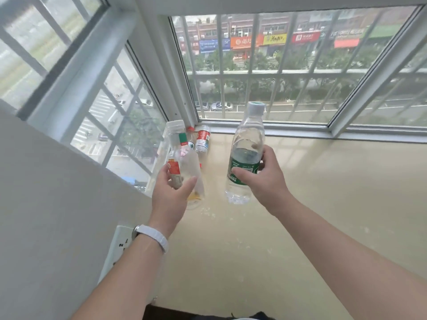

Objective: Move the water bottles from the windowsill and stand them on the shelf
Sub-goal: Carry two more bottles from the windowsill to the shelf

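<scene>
Head camera looks down along both bare forearms to a pale windowsill (323, 192) set in a corner of barred windows (277, 65). At the far left a white wall carries a white socket (119, 241), and just beside it the left wrist wears a white wristband (153, 235). The left hand (172, 197) has its fingers and thumb curled round a clear bottle (188, 162) with a white cap and a red label. This bottle leans with its cap toward the left window, and its base is low over the sill; whether it touches the sill cannot be told through the blur. Behind it, in the corner of the sill, stand two small bottles: a red-capped bottle (190, 132), partly hidden, and just to its right a red-labelled bottle (202, 140). Further right, apart from the left hand, the right hand (261, 181) grips a green-labelled bottle (246, 155) round its label, thumb in front and fingers behind. That bottle is nearly upright, its pale cap against the window rail and its base just above the sill. The rest of the sill runs off to the right, bare and glossy. Through the glass are trees, a road and coloured shop signs.
</scene>
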Tool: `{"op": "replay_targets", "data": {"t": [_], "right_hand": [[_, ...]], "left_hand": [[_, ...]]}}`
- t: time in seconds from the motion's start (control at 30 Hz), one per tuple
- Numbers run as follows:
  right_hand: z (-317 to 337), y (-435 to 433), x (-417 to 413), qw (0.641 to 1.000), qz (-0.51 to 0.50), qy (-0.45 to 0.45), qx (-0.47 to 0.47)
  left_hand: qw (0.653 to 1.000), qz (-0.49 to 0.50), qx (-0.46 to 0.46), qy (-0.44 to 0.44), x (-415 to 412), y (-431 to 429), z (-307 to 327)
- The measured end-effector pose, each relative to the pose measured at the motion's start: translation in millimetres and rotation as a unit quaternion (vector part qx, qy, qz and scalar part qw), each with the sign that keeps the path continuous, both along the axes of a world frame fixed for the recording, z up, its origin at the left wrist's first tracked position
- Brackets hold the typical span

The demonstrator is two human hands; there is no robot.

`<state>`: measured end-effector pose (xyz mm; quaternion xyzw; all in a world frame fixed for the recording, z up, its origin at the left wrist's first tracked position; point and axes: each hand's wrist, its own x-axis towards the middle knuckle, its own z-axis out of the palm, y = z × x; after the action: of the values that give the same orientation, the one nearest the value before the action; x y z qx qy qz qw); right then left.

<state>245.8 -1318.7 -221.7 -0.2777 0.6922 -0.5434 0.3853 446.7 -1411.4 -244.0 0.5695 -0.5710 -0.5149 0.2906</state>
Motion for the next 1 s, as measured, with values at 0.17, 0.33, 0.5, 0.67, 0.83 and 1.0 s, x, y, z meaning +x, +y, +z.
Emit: {"op": "replay_targets", "data": {"t": [0.17, 0.33, 0.5, 0.67, 0.83, 1.0], "right_hand": [[36, 38, 11, 0.998, -0.018, 0.027, -0.047], [64, 74, 33, 0.995, -0.042, 0.046, -0.08], [85, 104, 59, 0.99, -0.08, 0.06, -0.097], [99, 142, 81, 0.982, -0.134, 0.084, -0.107], [104, 191, 99, 0.967, -0.209, 0.099, -0.108], [112, 235, 101, 0.954, -0.251, 0.101, -0.131]], "left_hand": [[0.998, -0.021, -0.01, 0.062, 8, 34, 35], [0.992, -0.067, -0.029, 0.103, 24, 62, 73], [0.978, -0.115, -0.037, 0.168, 40, 74, 102], [0.96, -0.181, -0.032, 0.212, 41, 88, 111], [0.942, -0.233, -0.012, 0.241, 32, 113, 111], [0.926, -0.281, 0.009, 0.253, 16, 140, 117]]}}
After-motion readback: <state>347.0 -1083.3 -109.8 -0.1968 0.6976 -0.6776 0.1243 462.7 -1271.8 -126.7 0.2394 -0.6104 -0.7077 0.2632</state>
